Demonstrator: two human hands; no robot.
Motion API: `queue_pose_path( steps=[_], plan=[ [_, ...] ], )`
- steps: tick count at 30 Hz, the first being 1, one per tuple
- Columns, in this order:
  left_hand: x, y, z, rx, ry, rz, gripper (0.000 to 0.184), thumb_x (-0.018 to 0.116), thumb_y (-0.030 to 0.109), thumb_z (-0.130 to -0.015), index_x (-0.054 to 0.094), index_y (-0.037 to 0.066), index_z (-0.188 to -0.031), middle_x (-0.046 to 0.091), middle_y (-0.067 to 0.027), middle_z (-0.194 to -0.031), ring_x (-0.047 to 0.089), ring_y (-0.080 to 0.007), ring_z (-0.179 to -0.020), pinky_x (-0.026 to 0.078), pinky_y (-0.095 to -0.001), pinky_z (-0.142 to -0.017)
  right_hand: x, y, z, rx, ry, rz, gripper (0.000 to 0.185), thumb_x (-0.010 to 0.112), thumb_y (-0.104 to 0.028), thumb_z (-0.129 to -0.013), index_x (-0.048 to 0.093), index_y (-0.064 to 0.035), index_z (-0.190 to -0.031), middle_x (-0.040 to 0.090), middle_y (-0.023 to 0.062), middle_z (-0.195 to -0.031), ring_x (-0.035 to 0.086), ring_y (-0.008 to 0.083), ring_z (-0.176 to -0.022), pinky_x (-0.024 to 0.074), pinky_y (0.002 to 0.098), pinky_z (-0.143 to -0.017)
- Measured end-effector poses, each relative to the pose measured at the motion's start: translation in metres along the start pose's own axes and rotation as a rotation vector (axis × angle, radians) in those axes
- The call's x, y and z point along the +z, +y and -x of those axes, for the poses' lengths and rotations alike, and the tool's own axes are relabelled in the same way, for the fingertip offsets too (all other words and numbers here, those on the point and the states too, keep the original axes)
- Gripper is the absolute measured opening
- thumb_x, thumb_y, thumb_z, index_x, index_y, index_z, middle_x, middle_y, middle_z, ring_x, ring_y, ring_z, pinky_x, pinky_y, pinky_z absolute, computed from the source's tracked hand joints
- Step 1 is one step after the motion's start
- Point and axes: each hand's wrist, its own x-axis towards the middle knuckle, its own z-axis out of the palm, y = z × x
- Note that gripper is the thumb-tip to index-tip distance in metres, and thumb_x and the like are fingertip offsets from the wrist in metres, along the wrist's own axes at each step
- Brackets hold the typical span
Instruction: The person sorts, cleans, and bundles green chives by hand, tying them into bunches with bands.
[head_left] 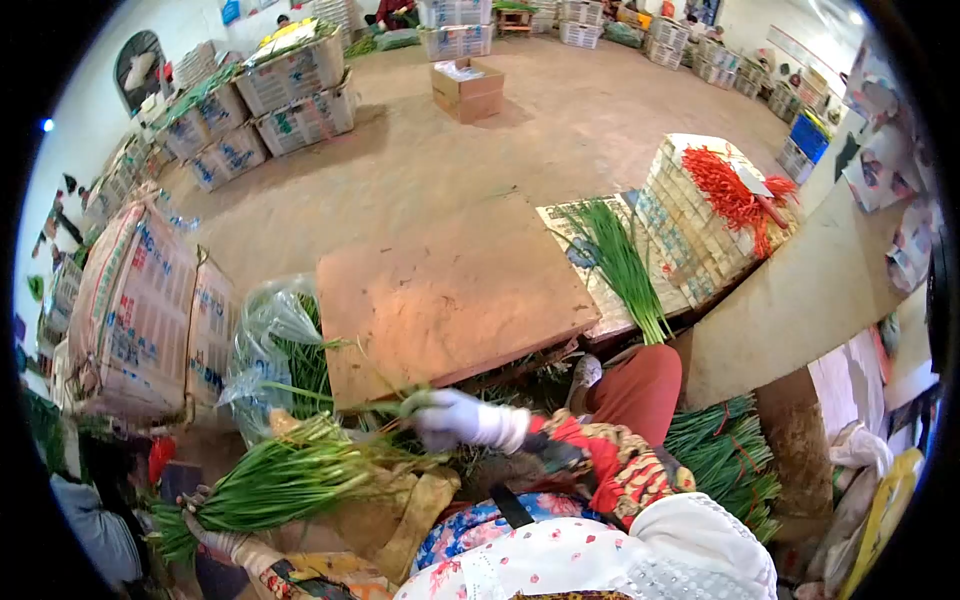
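Observation:
A thick bunch of long, thin green chives (285, 480) lies across my lap, its far ends pointing to the lower left. My left hand (205, 525) is closed around that end of the bunch, partly hidden by the leaves. At the stalk ends, my right hand (450, 415) wears a pale glove and is blurred by motion. Its fingers are closed, with a few green strands showing at them. A clear plastic bag (265, 345) with more greens stands just beyond the bunch. Beside my right hand is the low brown board (450, 300).
A tied bundle of chives (625, 265) lies right of the board, next to a white crate stack (690, 215) topped with red ties (730, 190). More bundles (720, 455) lie by my right knee. Large wrapped crates (135, 310) stand left; a cardboard box (467, 90) sits on the floor ahead.

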Motion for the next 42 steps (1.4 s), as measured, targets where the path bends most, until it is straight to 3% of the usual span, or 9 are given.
queue_pose_path(
  steps=[3, 6, 9, 13, 16, 18, 25, 37, 42],
  plan=[
    [0.015, 0.008, 0.030, -0.054, 0.404, -0.123, 0.033, 0.048, 0.034, -0.091, 0.060, 0.006, -0.103, 0.061, -0.0074, -0.102, 0.057, -0.0229, -0.094, 0.046, -0.0404, -0.086, -0.066, 0.020, 0.023, -0.102, 0.069, -0.175, 0.027, 0.057, -0.025, -0.090, 0.054, -0.0078, -0.110, 0.055, 0.0001, -0.085, 0.050, 0.0087, -0.064, 0.0424, 0.0244, -0.055],
    [-0.019, -0.001, 0.016, 0.016, -0.308, 0.003, 0.026, 0.047, 0.027, -0.092, 0.059, 0.005, -0.102, 0.062, -0.0059, -0.094, 0.057, -0.0219, -0.089, 0.046, -0.0405, -0.087, -0.054, -0.002, 0.017, -0.025, 0.121, 0.186, 0.041, 0.057, -0.021, -0.087, 0.049, -0.0050, -0.123, 0.057, 0.0019, -0.101, 0.048, 0.0060, -0.072, 0.0437, 0.0232, -0.061],
    [0.001, -0.006, 0.020, 0.007, -0.257, 0.028, 0.023, 0.048, 0.028, -0.091, 0.059, 0.007, -0.094, 0.062, -0.0049, -0.090, 0.056, -0.0209, -0.092, 0.045, -0.0406, -0.087, -0.013, 0.021, -0.035, -0.249, 0.071, 0.805, 0.098, 0.074, -0.025, -0.070, 0.015, 0.0013, -0.144, 0.033, 0.0207, -0.144, 0.036, 0.0241, -0.130, 0.0303, 0.0333, -0.107],
    [0.033, -0.011, 0.036, -0.001, -0.224, -0.002, 0.023, 0.048, 0.029, -0.090, 0.060, 0.010, -0.084, 0.061, -0.0047, -0.087, 0.056, -0.0195, -0.087, 0.046, -0.0394, -0.081, 0.049, 0.010, -0.065, 0.438, -0.132, 1.051, 0.108, 0.076, -0.029, -0.064, 0.009, -0.0128, -0.147, 0.058, 0.0274, -0.112, 0.059, 0.0343, -0.099, 0.0488, 0.0358, -0.084],
    [0.031, -0.010, 0.029, 0.041, -0.154, -0.014, 0.022, 0.049, 0.028, -0.089, 0.060, 0.009, -0.084, 0.061, -0.0032, -0.081, 0.056, -0.0181, -0.076, 0.047, -0.0381, -0.077, -0.004, 0.088, -0.065, -0.208, 0.035, 0.909, 0.034, 0.066, -0.015, -0.079, 0.062, -0.0055, -0.111, 0.067, 0.0119, -0.088, 0.061, 0.0183, -0.077, 0.0509, 0.0343, -0.072],
    [0.016, -0.010, 0.020, 0.111, -0.089, 0.020, 0.022, 0.049, 0.027, -0.088, 0.060, 0.009, -0.083, 0.061, -0.0022, -0.078, 0.056, -0.0171, -0.069, 0.048, -0.0372, -0.073, -0.021, 0.063, -0.028, -0.229, 0.134, 0.932, 0.013, 0.060, -0.013, -0.084, 0.063, -0.0048, -0.094, 0.060, 0.0008, -0.073, 0.054, 0.0104, -0.069, 0.0481, 0.0298, -0.063],
    [-0.042, 0.001, 0.016, 0.086, -0.123, 0.183, 0.021, 0.050, 0.022, -0.089, 0.060, 0.008, -0.101, 0.060, -0.0004, -0.076, 0.056, -0.0143, -0.075, 0.044, -0.0386, -0.088, -0.114, 0.013, 0.076, -0.101, 0.433, -0.021, 0.023, 0.057, -0.031, -0.089, 0.058, -0.0081, -0.093, 0.051, -0.0023, -0.068, 0.054, 0.0084, -0.060, 0.0413, 0.0235, -0.048],
    [0.002, -0.003, 0.031, 0.184, -0.366, 0.357, 0.027, 0.055, 0.021, -0.089, 0.052, 0.011, -0.114, 0.054, 0.0050, -0.077, 0.053, -0.0106, -0.079, 0.038, -0.0334, -0.094, 0.077, 0.042, -0.121, -0.095, -0.011, 1.356, 0.048, 0.064, -0.048, -0.078, 0.064, -0.0133, -0.110, 0.064, 0.0169, -0.101, 0.061, 0.0349, -0.093, 0.0487, 0.0382, -0.081],
    [0.023, 0.001, 0.033, 0.192, -0.509, 0.359, 0.030, 0.055, 0.020, -0.089, 0.051, 0.011, -0.118, 0.054, 0.0048, -0.079, 0.053, -0.0112, -0.077, 0.038, -0.0343, -0.094, 0.074, 0.072, -0.143, 0.126, 0.011, 0.669, 0.046, 0.071, -0.015, -0.079, 0.056, -0.0009, -0.120, 0.066, 0.0066, -0.105, 0.059, 0.0120, -0.091, 0.0474, 0.0274, -0.082]
  ],
)
